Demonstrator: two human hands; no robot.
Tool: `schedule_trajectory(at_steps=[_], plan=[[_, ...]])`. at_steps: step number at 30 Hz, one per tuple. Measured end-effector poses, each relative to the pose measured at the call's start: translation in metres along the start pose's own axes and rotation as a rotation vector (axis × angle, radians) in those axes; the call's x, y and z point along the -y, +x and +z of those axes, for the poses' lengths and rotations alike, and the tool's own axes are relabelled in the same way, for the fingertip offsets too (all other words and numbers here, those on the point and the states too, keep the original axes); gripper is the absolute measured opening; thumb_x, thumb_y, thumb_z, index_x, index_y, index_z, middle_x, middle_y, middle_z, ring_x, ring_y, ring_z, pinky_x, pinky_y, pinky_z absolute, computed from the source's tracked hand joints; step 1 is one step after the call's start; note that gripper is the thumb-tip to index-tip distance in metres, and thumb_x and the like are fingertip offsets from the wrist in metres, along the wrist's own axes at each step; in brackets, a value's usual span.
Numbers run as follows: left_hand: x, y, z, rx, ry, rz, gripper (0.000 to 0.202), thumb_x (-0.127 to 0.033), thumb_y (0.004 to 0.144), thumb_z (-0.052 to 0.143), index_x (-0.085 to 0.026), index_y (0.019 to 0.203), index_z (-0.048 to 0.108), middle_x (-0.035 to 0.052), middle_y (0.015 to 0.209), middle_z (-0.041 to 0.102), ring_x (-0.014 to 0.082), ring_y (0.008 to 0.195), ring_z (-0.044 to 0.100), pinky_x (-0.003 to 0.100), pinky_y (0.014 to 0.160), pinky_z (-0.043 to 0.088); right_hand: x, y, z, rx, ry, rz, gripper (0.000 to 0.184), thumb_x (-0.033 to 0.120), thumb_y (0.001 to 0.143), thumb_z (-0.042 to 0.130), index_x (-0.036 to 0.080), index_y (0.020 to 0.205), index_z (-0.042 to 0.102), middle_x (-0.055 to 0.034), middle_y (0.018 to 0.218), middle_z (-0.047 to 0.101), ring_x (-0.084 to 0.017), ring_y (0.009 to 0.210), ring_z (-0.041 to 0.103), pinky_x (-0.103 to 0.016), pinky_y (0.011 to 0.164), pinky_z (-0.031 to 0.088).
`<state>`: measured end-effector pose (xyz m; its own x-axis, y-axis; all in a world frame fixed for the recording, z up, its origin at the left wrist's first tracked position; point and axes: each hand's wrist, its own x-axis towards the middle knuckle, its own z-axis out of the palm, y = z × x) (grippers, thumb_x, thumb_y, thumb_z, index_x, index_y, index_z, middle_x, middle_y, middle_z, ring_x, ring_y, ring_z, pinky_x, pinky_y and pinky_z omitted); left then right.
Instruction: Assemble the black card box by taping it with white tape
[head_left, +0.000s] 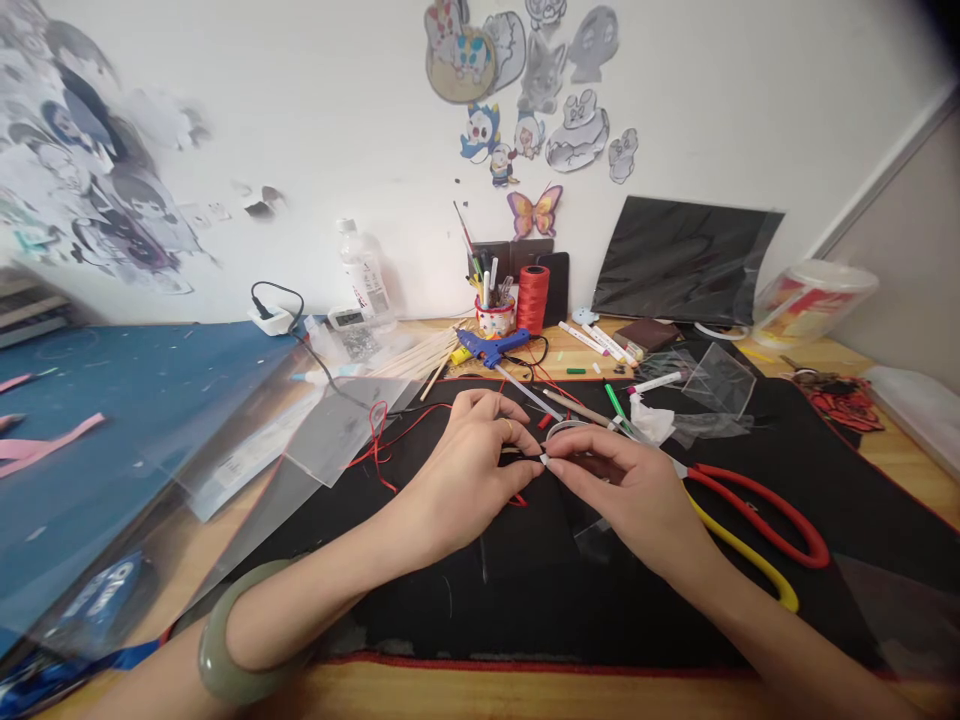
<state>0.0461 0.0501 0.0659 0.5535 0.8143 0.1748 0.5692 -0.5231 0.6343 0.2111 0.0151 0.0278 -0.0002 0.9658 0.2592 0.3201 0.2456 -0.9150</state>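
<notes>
Over the black mat (420,610) my two hands meet, fingertips nearly touching. My left hand (469,465) is closed in a pinch on something thin and dark, too small to make out. In the fingertips of my right hand (645,490) is a small white piece (545,460), touching the end of that dark thing. Red cord (377,430) lies loosely on the mat left of my left hand, and a bit of it shows beneath the fingers. Beside my right hand rest scissors (757,500) with one red and one yellow handle, their blades mostly hidden.
Behind my hands lie a blue glue gun (493,347), a red thread spool (533,300) and a pen cup (495,318). Clear plastic sheets (337,430) lie to the left, with more plastic, crumpled tissue (651,420) and markers (615,345) at right. A bottle (366,275) stands by the wall.
</notes>
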Motion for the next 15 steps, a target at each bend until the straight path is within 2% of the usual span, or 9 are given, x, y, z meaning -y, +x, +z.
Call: schedule_trajectory(at_steps=[15], plan=[[0.0076,0.0010,0.0046,-0.014,-0.026,0.015,0.006,-0.016,0.075,0.059,-0.019,0.075,0.064,0.0040,0.103,0.053,0.0214,0.109,0.038,0.040,0.098,0.032,-0.0005,-0.0003,0.0013,-0.006,0.006,-0.002,0.007,0.024,0.073,0.062,0.019,0.077,0.066,-0.0018,0.081,0.067,-0.015,0.077,0.064,-0.025,0.072,0.054]])
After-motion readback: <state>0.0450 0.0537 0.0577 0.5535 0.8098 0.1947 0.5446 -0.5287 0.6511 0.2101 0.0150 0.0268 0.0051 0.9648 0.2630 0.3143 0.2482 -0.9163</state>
